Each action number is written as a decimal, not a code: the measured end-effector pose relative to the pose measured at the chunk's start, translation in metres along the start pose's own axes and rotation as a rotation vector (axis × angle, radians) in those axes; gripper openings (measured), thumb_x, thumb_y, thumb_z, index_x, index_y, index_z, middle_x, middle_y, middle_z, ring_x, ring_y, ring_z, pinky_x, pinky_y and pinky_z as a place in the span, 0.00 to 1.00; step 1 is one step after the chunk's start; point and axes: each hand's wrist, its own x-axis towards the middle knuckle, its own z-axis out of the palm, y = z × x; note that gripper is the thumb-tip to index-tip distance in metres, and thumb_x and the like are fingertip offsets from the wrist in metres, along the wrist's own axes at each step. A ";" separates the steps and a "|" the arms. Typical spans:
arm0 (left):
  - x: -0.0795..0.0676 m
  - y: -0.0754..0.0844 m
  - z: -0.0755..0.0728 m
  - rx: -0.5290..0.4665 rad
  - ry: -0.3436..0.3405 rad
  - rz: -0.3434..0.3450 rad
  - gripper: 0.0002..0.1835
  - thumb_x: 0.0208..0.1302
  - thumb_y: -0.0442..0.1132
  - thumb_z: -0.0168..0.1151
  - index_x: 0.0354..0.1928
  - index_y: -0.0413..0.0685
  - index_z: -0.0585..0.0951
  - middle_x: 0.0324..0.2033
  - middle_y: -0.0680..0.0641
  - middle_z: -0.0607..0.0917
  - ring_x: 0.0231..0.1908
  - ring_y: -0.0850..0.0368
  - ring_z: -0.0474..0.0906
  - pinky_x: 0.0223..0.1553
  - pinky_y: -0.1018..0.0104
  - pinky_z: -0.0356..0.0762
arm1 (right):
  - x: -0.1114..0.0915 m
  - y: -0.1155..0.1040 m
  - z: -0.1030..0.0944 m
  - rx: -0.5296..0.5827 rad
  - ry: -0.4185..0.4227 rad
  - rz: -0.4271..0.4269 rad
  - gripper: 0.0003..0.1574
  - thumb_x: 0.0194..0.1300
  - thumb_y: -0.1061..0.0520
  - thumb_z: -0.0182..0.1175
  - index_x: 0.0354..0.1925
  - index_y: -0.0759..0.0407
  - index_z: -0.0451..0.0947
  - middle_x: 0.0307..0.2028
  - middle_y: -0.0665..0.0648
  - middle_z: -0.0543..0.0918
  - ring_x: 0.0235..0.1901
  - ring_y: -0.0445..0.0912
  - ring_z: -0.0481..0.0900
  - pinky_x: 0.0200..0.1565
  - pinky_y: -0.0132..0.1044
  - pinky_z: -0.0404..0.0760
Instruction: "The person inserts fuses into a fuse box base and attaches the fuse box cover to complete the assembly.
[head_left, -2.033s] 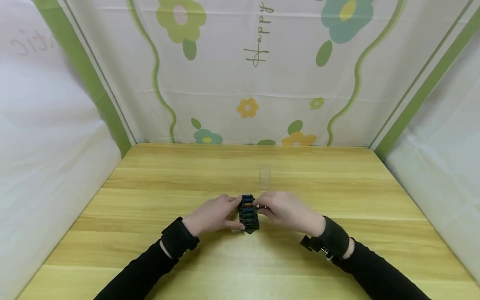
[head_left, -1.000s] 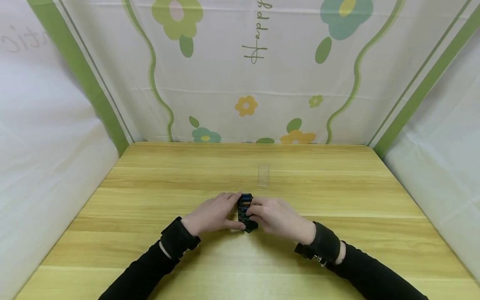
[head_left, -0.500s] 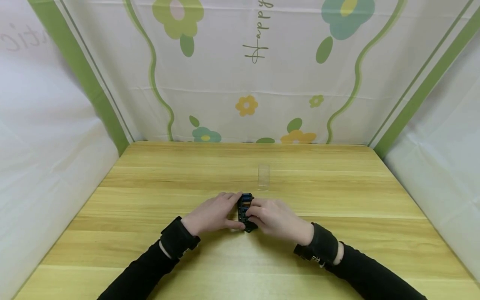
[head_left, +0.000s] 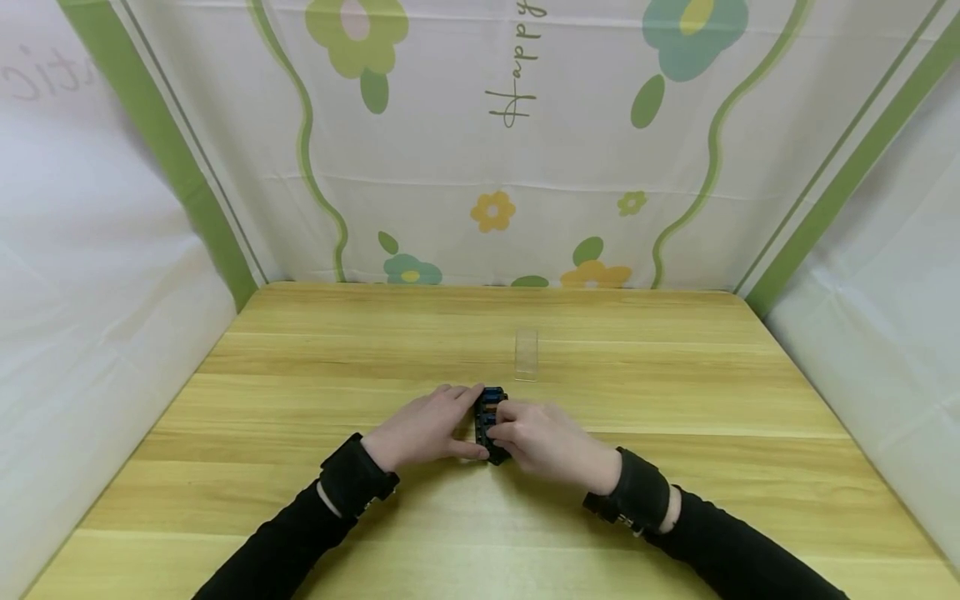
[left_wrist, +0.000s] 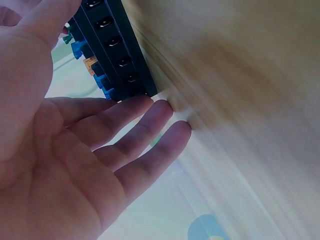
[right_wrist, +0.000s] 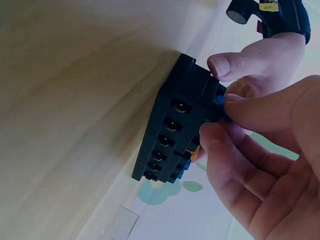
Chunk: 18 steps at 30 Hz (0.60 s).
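Note:
A black fuse box (head_left: pixel 482 429) stands on the table, its terminals visible along the side in both wrist views. My left hand (head_left: pixel 427 429) steadies it, thumb at the near end and fingertips at the far end. My right hand (head_left: pixel 543 442) reaches over its near half. In the right wrist view, thumb and index finger pinch a small blue blade fuse (right_wrist: pixel 218 102) at the top of the box. Further along sit an orange fuse (left_wrist: pixel 90 64) and other blue ones. The right fingers hide part of the row in the head view.
A clear plastic cover (head_left: pixel 527 354) lies flat on the wooden table (head_left: pixel 337 333) beyond the box. A white flowered cloth (head_left: pixel 450 150) hangs behind the table's far edge and along both sides.
My right hand has shifted from the box's right edge, near the orange fuse, over its near half, then slightly further left and nearer. The left hand keeps its place.

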 end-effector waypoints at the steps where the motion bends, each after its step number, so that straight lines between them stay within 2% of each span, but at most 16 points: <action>1: 0.000 0.000 0.000 -0.001 0.002 0.001 0.51 0.57 0.67 0.59 0.72 0.40 0.57 0.64 0.42 0.68 0.62 0.47 0.64 0.60 0.58 0.63 | 0.000 -0.001 0.000 -0.005 -0.007 0.002 0.08 0.61 0.63 0.61 0.32 0.52 0.84 0.28 0.47 0.70 0.23 0.35 0.64 0.23 0.19 0.62; 9: 0.000 -0.001 0.001 -0.002 0.014 0.005 0.51 0.57 0.67 0.59 0.72 0.39 0.57 0.63 0.42 0.69 0.62 0.47 0.65 0.59 0.58 0.64 | 0.001 -0.003 0.000 -0.010 -0.033 0.036 0.10 0.59 0.66 0.59 0.33 0.53 0.84 0.28 0.46 0.69 0.23 0.37 0.63 0.22 0.20 0.62; 18: -0.001 0.000 0.000 -0.005 0.004 0.008 0.51 0.58 0.66 0.59 0.72 0.39 0.56 0.63 0.42 0.69 0.61 0.47 0.65 0.59 0.59 0.65 | 0.001 -0.005 0.003 0.041 0.012 0.132 0.05 0.56 0.62 0.66 0.32 0.53 0.85 0.30 0.46 0.74 0.27 0.36 0.70 0.29 0.22 0.70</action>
